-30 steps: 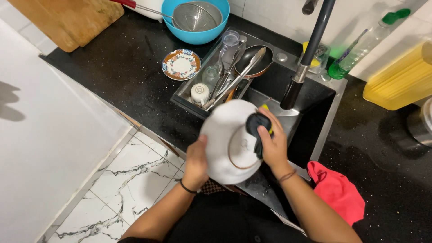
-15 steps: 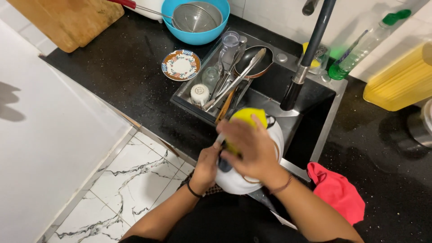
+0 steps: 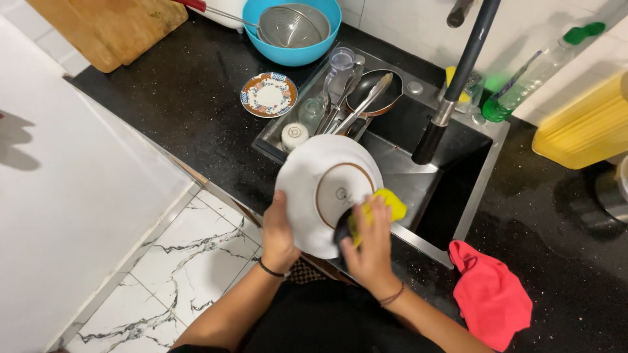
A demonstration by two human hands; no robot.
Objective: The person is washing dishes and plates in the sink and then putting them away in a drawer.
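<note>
Two hands (image 3: 324, 238), one plate (image 3: 313, 185), one sponge (image 3: 374, 212)

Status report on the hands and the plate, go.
Left hand grips white plate by its edge, underside up, over the sink. Right hand presses yellow sponge on the plate. Nothing in the way.

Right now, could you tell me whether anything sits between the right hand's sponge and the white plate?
Nothing visible does. The right hand presses the yellow sponge straight onto the underside of the plate, which the left hand holds by its rim above the sink.
</note>
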